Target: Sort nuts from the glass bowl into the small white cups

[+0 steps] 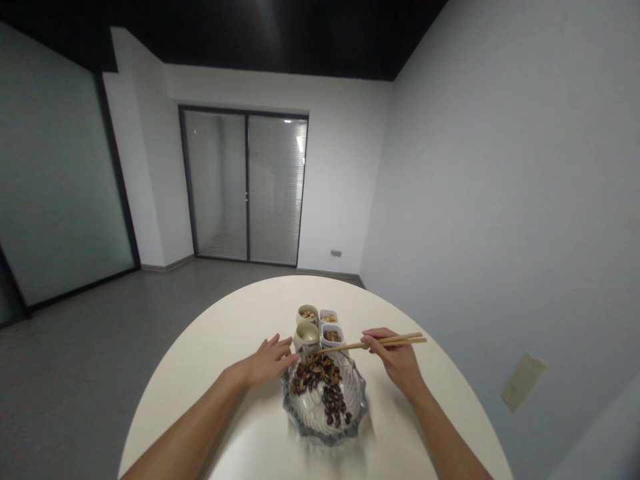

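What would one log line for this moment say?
left hand: at glass bowl rim | right hand: holds chopsticks | tips: bowl's far edge, over seeds | behind: four small cups

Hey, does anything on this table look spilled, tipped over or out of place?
Nothing stands out. The glass bowl sits upright with the dark seeds inside it, the four small cups stand upright in a tight group behind it, and no spill shows on the table. The right hand grips the chopsticks.
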`<state>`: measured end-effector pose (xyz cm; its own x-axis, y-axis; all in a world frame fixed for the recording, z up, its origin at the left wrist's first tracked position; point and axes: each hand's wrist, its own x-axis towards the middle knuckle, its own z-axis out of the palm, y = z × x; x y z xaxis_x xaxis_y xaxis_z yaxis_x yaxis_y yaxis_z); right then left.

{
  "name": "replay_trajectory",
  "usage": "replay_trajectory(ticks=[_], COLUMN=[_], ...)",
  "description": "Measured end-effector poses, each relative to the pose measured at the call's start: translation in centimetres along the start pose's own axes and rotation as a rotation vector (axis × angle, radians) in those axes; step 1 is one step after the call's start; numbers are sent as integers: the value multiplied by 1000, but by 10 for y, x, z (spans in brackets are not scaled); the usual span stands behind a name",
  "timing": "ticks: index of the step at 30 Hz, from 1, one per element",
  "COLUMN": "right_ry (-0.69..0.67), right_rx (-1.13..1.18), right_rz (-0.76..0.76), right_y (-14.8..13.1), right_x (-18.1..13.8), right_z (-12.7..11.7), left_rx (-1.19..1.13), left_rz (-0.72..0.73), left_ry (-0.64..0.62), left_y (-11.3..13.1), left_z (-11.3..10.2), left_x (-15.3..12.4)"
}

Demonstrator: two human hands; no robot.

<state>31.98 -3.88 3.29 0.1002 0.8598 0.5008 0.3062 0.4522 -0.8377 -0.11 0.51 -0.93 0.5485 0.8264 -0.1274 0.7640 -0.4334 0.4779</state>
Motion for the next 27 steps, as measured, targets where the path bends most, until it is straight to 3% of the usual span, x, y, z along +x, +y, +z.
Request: replay_trajectory(ticks=[5, 11, 17, 23, 27], right_ry=[-25, -81, -142, -157, -68], right_rx=[-25, -186, -278, -198, -119], right_rz=[-12, -142, -102, -49, -27], right_y=[0, -7, -6, -14, -8], right_x=[0, -3, -1, 9, 1], right_z=[-1, -3, 4, 18, 22], left_rx=[10, 35, 44, 113, 126], left_rz=[7, 11, 17, 38, 84], left_ry=[4, 33, 57, 96, 139], left_y=[0, -1, 3, 6, 0], left_z=[1, 1, -1, -3, 0], left_x=[1, 1, -2, -6, -3])
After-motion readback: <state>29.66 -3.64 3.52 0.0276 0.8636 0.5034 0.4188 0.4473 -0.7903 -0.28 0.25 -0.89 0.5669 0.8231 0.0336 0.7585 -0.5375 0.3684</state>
